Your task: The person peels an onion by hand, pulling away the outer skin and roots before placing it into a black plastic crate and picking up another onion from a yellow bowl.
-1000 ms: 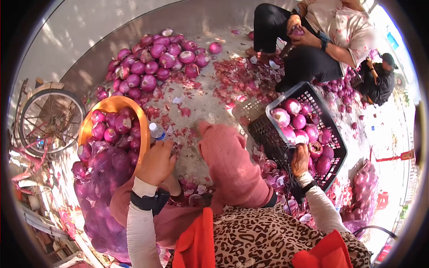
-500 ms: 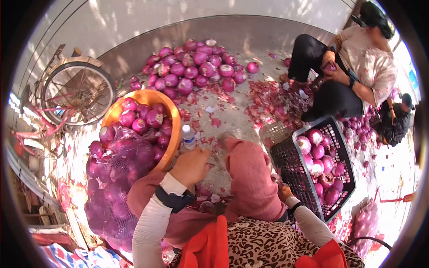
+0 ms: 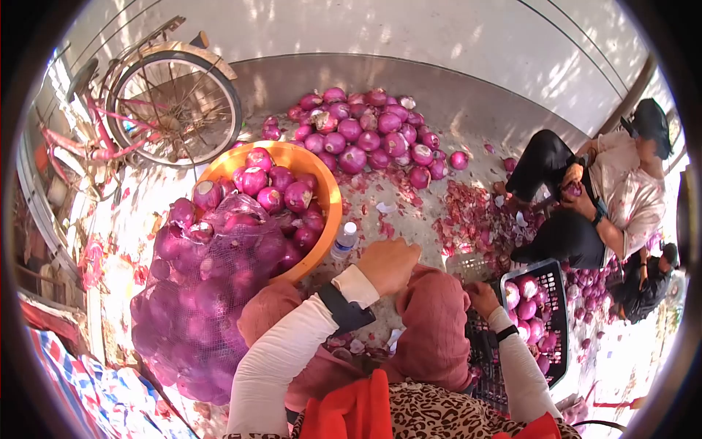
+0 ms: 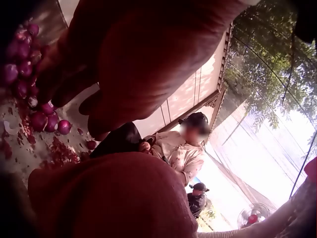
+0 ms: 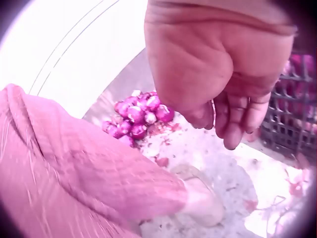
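In the head view my left hand (image 3: pixel 391 267) is over the inner side of my right knee (image 3: pixel 435 314), palm down. The left wrist view shows its dark fingers (image 4: pixel 96 116) hanging loosely, with nothing seen in them. My right hand (image 3: pixel 482 298) is between that knee and the black plastic crate (image 3: pixel 559 322). Its fingers (image 5: pixel 233 131) hang relaxed in the right wrist view, and nothing shows in the palm. Peeled red onions (image 3: pixel 528 309) lie in the crate. A capped water bottle (image 3: pixel 344 241) stands just left of my left hand.
An orange tub (image 3: pixel 333 219) of onions is at the left, a purple mesh sack (image 3: pixel 205 307) of onions leaning into it. Beyond lies an onion pile (image 3: pixel 365 135) near the wall. A bicycle (image 3: pixel 172 110) stands far left. A seated person (image 3: pixel 621 190) handles an onion amid skins (image 3: pixel 475 219).
My right hand has left the onions in the crate and come beside my knee. My left hand has moved from near the bottle to over the knee. The head view has turned left.
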